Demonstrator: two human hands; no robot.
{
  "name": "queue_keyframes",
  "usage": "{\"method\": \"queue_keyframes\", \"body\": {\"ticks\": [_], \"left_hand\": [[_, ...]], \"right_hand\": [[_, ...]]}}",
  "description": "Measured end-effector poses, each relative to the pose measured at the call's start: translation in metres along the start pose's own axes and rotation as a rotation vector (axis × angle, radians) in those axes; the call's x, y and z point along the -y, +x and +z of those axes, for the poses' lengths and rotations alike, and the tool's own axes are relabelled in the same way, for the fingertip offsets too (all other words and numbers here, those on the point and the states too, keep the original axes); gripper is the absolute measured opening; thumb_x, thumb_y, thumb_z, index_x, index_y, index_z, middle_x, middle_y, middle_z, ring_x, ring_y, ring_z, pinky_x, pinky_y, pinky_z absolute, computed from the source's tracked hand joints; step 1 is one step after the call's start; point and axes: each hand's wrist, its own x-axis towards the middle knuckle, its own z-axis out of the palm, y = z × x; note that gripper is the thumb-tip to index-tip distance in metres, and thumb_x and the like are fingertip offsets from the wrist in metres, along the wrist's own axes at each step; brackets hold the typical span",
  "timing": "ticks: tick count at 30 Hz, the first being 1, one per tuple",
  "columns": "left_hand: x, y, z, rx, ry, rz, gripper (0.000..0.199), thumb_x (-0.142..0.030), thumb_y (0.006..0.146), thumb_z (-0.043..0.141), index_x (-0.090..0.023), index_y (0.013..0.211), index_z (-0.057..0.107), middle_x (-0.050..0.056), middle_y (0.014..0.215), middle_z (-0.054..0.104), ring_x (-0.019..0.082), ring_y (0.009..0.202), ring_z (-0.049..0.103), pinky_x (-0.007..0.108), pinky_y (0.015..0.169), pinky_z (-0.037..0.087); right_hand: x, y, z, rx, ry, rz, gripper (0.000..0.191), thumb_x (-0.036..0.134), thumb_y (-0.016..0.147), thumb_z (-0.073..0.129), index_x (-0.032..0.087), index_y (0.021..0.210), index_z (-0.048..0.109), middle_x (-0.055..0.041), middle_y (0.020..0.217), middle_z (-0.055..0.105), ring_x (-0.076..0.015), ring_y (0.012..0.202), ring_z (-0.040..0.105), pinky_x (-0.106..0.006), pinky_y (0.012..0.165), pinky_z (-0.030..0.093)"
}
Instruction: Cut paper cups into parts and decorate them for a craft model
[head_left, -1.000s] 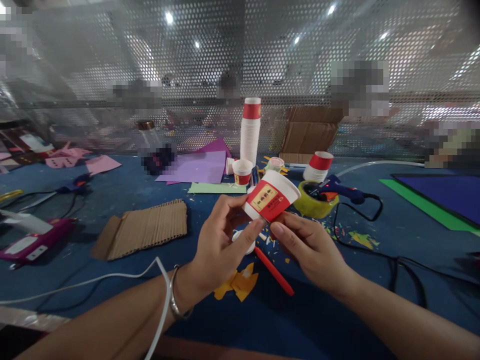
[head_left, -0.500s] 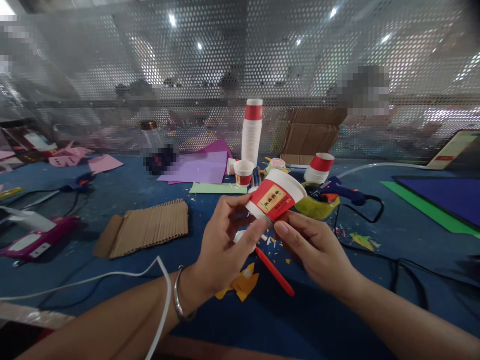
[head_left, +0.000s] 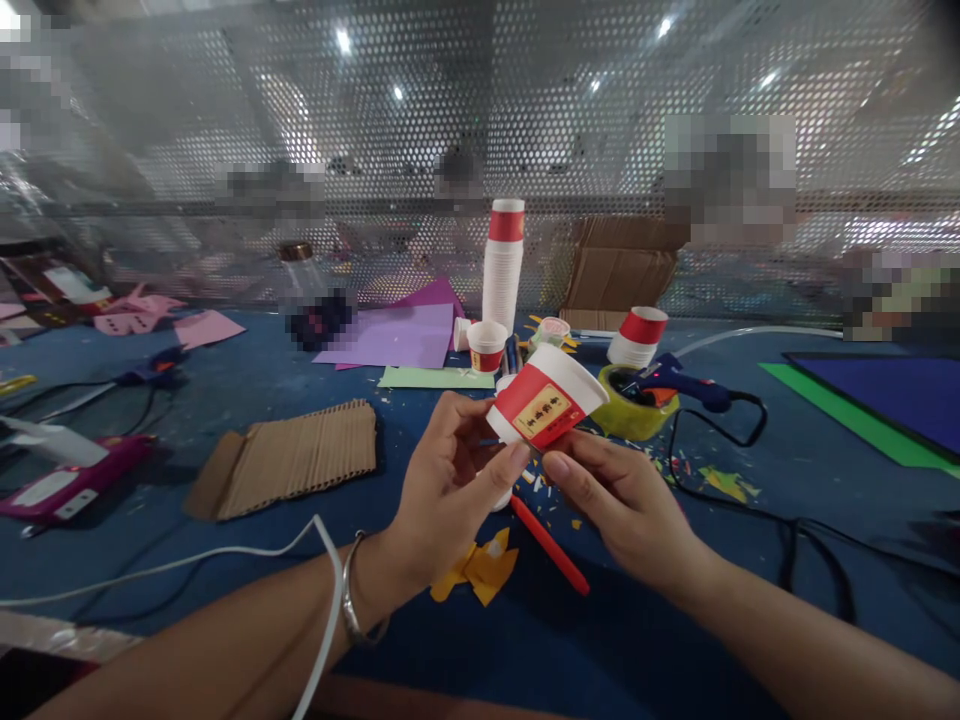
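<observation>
Smooth paper cup [head_left: 549,397], rough ribbed cardboard sheet [head_left: 304,458], shiny metal bangle [head_left: 349,605], glinting perforated metal screen [head_left: 409,130].

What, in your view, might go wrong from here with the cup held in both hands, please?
The paper cup, tilted between the left hand and right hand, might dent if pinched too hard.

The white cable crossing the left forearm could snag if that arm moves.

The glue gun appears to rest on the yellow tape roll, so a tug on its black cord might pull it off.
</observation>
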Motion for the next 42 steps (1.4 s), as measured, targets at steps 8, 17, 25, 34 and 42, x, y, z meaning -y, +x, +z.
{"method": "queue_keyframes", "body": {"ticks": [8,17,25,34,42], "left_hand": [[0.001,-0.002,-0.002,0.034,0.095,0.084,0.021,-0.018,0.088,0.072,-0.021,0.105,0.060,0.001,0.098,0.066,0.010,0.088,0.069,0.019,0.073,0.059],[0.011,-0.004,-0.009,0.057,0.313,0.200,0.033,-0.018,0.089,0.071,-0.023,0.118,0.058,0.004,0.110,0.062,0.017,0.103,0.067,0.032,0.092,0.059],[0.014,-0.002,-0.006,-0.017,0.137,0.042,0.036,-0.028,0.083,0.079,-0.022,0.111,0.057,0.005,0.110,0.067,0.018,0.101,0.068,0.031,0.086,0.060],[0.011,0.005,-0.003,-0.032,-0.219,-0.232,0.033,-0.035,0.084,0.078,-0.021,0.111,0.065,0.007,0.104,0.074,0.022,0.098,0.072,0.037,0.087,0.062],[0.006,0.002,-0.008,0.005,0.057,-0.005,0.037,-0.027,0.085,0.076,-0.021,0.118,0.061,0.008,0.113,0.074,0.019,0.102,0.072,0.033,0.089,0.060]], "right_hand": [[0.000,-0.002,-0.001,-0.020,-0.025,0.007,0.033,0.037,0.099,0.055,0.020,0.071,0.054,0.0064,0.059,0.038,-0.0074,0.048,0.029,-0.022,0.042,0.024],[-0.002,-0.002,0.000,-0.011,-0.055,0.052,0.038,0.039,0.101,0.052,0.020,0.068,0.048,0.0066,0.059,0.037,-0.0075,0.049,0.028,-0.023,0.042,0.023],[-0.002,0.001,0.000,-0.022,-0.078,0.057,0.038,0.041,0.101,0.052,0.020,0.069,0.049,0.0062,0.060,0.037,-0.0078,0.050,0.029,-0.023,0.043,0.023],[-0.004,-0.002,-0.001,0.007,-0.016,0.088,0.040,0.045,0.100,0.053,0.022,0.068,0.046,0.0063,0.057,0.035,-0.0083,0.046,0.029,-0.024,0.042,0.024],[-0.003,-0.002,0.001,0.006,0.017,0.090,0.035,0.045,0.099,0.055,0.021,0.074,0.054,0.0063,0.056,0.035,-0.0078,0.046,0.026,-0.024,0.041,0.022]]}}
